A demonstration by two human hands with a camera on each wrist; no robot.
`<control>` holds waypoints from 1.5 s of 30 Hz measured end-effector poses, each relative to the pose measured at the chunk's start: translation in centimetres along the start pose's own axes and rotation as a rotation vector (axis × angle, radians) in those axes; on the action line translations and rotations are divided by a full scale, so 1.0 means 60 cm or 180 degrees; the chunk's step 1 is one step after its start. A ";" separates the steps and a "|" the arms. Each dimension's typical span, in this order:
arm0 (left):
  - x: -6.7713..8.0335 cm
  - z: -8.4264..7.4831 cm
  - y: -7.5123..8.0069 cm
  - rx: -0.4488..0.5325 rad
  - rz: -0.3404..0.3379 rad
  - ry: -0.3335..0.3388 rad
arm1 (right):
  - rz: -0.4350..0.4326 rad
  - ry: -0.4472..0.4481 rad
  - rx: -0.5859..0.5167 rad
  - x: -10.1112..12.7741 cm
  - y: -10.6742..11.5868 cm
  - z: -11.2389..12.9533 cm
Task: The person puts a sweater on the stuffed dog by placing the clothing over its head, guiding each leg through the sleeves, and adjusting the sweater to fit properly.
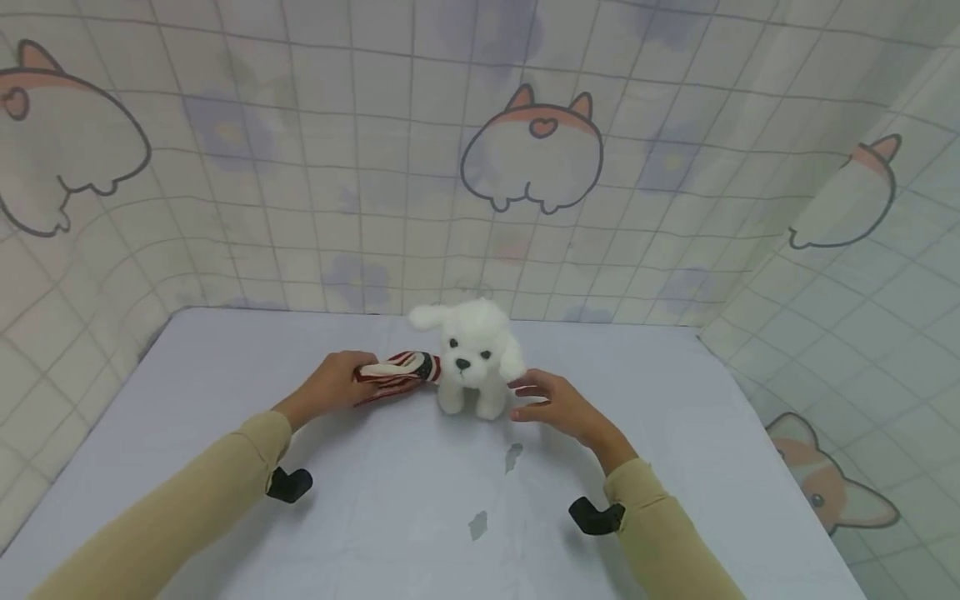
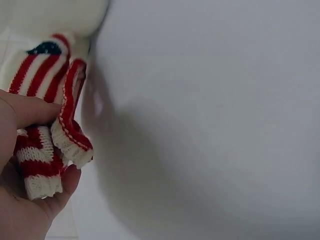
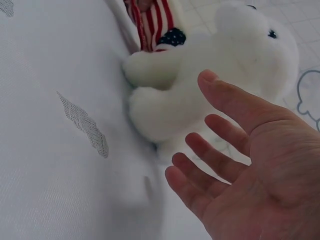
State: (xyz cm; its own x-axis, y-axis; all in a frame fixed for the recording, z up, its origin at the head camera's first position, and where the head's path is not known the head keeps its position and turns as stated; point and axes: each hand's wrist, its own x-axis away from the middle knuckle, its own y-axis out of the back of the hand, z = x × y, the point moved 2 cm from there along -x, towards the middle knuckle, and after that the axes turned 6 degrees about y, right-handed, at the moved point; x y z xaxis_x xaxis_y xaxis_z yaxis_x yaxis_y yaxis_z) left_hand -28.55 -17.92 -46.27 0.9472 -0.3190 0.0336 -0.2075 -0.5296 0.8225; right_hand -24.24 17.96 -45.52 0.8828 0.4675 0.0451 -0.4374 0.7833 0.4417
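A white plush dog (image 1: 474, 354) stands upright on the table, facing the head camera. To its left, my left hand (image 1: 341, 387) grips a small knitted sweater (image 2: 42, 75) with red and white stripes and a dark blue starred patch. In the left wrist view the thumb lies over the knit, and two white ribbed cuffs hang by the fingers. The sweater's far end meets the dog's side in the head view. My right hand (image 3: 265, 165) is held with fingers spread and relaxed beside the plush dog's right side, with nothing in it.
The table (image 1: 360, 517) has a white cover with two grey worn patches (image 1: 478, 525). A checked curtain (image 1: 315, 167) with cartoon corgis hangs behind the table and along both sides. Black wrist mounts (image 1: 597, 517) stick out under both sleeves.
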 end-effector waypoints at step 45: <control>0.073 -0.167 -0.116 0.0279 0.0268 -0.1237 | 0.0657 0.0160 0.0200 0.025 -0.036 0.004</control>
State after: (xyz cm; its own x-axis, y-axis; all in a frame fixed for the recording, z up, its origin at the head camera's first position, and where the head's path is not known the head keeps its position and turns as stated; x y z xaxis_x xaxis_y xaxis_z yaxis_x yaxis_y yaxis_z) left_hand -20.54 -7.76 -46.15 0.7665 -0.6285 -0.1322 -0.3163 -0.5486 0.7740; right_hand -21.93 16.90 -46.19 0.7654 0.6363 0.0965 -0.5951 0.6426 0.4827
